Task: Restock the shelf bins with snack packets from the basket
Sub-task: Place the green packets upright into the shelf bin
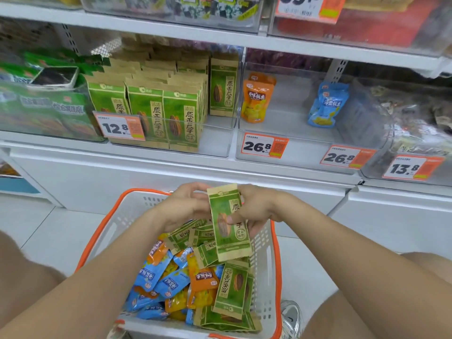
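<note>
Right hand: grips the green packet, with the thumb across its printed front about halfway down and the fingers behind.
Left hand: curled at the packet's upper left edge, touching it or just beside it. Whether it actually pinches the packet cannot be told.
Green packet: held upright with a slight tilt, lifted clear of the pile, over the far end of the basket.
Basket: sits on the floor between the person's knees and holds a loose heap of green packets, blue packets and orange packets.
Likely target: the clear bin on the shelf above, where matching green packets stand in rows and a gap shows at the front right.
Handling: probably light. It is a flat, paper-faced pouch, fairly stiff but easy to crease, and the loose contents would shift inside.
Where to hold: across the flat faces at mid-height, or by the sealed top strip. Squeezing hard would likely crumple it.
Neighbouring bin: one orange pouch and one blue pouch stand well apart on the shelf to the right.
</note>
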The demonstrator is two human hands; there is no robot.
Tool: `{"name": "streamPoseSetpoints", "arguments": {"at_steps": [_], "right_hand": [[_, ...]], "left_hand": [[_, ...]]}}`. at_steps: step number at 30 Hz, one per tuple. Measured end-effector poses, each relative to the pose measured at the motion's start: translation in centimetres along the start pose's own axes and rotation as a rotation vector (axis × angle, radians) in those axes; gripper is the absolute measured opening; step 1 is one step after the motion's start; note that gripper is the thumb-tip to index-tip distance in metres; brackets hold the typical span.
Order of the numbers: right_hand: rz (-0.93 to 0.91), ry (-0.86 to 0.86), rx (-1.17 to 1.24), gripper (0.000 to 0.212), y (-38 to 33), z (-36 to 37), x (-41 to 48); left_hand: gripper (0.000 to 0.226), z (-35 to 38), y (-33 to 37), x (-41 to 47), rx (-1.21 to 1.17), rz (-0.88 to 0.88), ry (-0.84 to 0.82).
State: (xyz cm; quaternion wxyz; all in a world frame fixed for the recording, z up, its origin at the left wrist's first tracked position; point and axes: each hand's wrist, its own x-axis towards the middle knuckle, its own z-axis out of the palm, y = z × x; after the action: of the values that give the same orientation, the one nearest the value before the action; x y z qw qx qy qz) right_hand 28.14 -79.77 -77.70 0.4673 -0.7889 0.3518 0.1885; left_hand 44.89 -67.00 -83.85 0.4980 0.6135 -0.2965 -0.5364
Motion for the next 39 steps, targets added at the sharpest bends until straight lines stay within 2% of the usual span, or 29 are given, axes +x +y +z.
{"name": "streamPoseSetpoints", "arguments": {"at_steps": [2,4,7,11,15,20,22,25,28,29,32,35,39], "right_hand": [[-0.029,0.099,0.208,0.032,-0.4,0.0,-0.4],[-0.042,0.167,0.338,0.03,-0.8,0.1,-0.5],[-0.031,0.238,0.389,0.026,-1.1,0.3,-0.3],[-0.04,0.249,0.43,0.025,-1.4,0.2,-0.5],[-0.128,0.303,0.324,0.028,-2.0,-0.8,-1.3],[-0.419,0.561,0.144,0.04,-4.5,-2.7,-3.6],[-0.512,0.662,0.028,0.034,-5.7,-3.7,-4.2],[-0.577,0.81,-0.086,0.028,-7.4,-5.3,-4.9],[-0.638,1.008,-0.213,0.027,-9.1,-7.1,-6.1],[-0.685,1.075,-0.204,0.027,-9.7,-7.6,-6.6],[-0.867,1.219,-0.108,0.025,-11.1,-8.8,-7.3],[-0.904,1.29,-0.237,0.025,-11.5,-9.4,-5.7],[-0.814,1.308,-0.488,0.029,-11.5,-9.9,-2.3]], "left_hand": [[0.023,0.5,0.6,-0.3,-0.073,-0.006,0.035],[0.03,0.9,0.8,-0.7,-0.13,-0.026,0.037],[0.047,1.2,0.7,-1.0,-0.148,0.051,0.064],[0.033,1.9,0.9,-1.0,-0.113,0.201,0.196],[0.026,1.6,1.6,-0.9,-0.131,0.244,0.272],[0.026,0.9,5.0,-1.1,-0.156,0.355,0.292],[0.024,0.9,6.8,-1.2,-0.11,0.455,0.332],[0.019,0.9,9.6,-1.0,0.068,0.638,0.475],[0.027,0.8,12.4,-1.1,0.232,0.777,0.644],[0.027,0.6,13.3,-1.2,0.308,0.81,0.705],[0.01,-0.9,15.6,-0.6,0.678,0.883,0.864],[0.033,-2.5,17.1,0.3,1.095,0.838,0.907],[0.074,-3.5,18.0,1.9,1.417,0.694,0.845]]}}
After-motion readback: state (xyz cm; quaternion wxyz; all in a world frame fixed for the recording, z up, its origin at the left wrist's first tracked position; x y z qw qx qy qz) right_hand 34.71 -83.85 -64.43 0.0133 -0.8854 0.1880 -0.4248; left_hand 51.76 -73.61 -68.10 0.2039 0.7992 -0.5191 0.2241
